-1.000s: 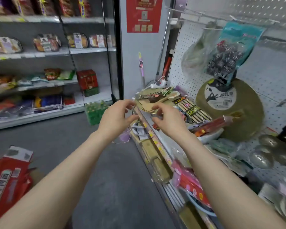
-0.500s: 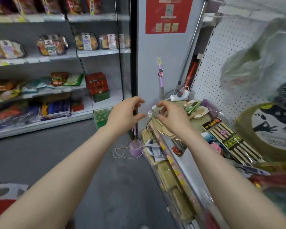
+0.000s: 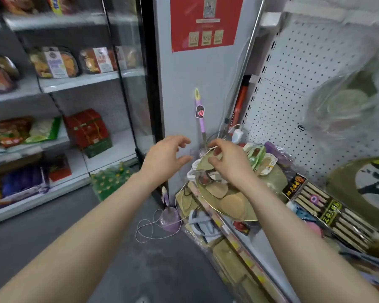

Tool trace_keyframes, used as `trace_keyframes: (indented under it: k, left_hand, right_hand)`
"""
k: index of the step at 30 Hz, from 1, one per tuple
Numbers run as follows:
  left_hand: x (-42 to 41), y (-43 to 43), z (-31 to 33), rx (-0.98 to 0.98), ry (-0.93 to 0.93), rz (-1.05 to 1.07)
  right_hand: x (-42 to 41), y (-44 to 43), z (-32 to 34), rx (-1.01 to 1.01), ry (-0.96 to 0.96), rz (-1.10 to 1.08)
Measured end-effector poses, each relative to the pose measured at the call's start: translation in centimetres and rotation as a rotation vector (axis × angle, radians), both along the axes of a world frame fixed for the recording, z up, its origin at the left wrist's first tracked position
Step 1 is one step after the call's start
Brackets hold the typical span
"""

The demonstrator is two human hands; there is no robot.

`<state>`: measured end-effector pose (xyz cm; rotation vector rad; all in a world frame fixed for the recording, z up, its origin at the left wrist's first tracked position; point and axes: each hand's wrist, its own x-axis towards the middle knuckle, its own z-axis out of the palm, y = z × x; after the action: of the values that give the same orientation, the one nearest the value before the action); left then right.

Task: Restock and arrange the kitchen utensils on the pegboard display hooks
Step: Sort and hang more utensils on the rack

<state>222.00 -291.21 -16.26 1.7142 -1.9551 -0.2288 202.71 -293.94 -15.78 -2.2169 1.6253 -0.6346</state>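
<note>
1. The right hand (image 3: 230, 166) has its grip closed in a pinch. Thumb and forefinger seem to meet on the far rim of the round gold-rimmed disc (image 3: 234, 206), though the contact itself is small and a little blurred.
2. The left hand (image 3: 166, 156) grasps nothing that I can see. Its grip is released, with the fingers spread and half-curled, hovering just beside the disc's rim and facing the right hand.
3. Both forearms reach forward, roughly level, and converge on the near end of the shelf (image 3: 260, 246).
4. The disc lies on top of a heap on that shelf, with pale wooden scoops (image 3: 217, 190) showing on it. The chopstick packs (image 3: 328, 213) sit just beside it.
5. A purple-handled utensil (image 3: 199, 114) stands upright against the grey wall behind the hands. A second purple utensil (image 3: 170, 215) sits on the floor among loops of wire.
6. The pegboard (image 3: 280, 110) above the shelf shows mostly bare holes here. Blurred bagged goods (image 3: 348, 101) hang further along.
7. To my eye, the job is far from finished. The utensils are piled rather than hung, and only 1 item is in hand. Sorting the heap and hooking each piece up is what remains.
</note>
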Motion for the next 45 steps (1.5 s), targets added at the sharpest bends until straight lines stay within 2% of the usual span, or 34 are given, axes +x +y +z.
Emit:
trace_keyframes:
  k: [6, 14, 28, 38, 41, 45]
  left_hand:
    - [2.2, -7.4, -1.1, 0.078, -0.009, -0.201]
    - [-1.1, -14.9, -5.5, 0.203, 0.033, -0.412]
    - [-7.5, -24.2, -14.5, 0.406, -0.025, -0.522]
    - [-13.3, -29.4, -20.9, 0.58, 0.022, -0.638]
    - [-14.7, -30.3, -21.9, 0.577, 0.051, -0.673]
    - [-16.8, -32.0, -24.3, 0.532, -0.008, -0.66]
  right_hand:
    - [2.3, -3.7, -2.2, 0.068, -0.007, -0.207]
    - [-1.4, -6.6, -6.0, 0.14, 0.007, -0.509]
    - [-7.1, -11.7, -14.0, 0.42, 0.0, -0.789]
    - [-9.5, -15.6, -18.5, 0.477, -0.076, -0.967]
    - [-9.7, -17.7, -19.5, 0.472, -0.07, -0.994]
    - [-9.9, -20.2, -21.4, 0.457, -0.103, -1.063]
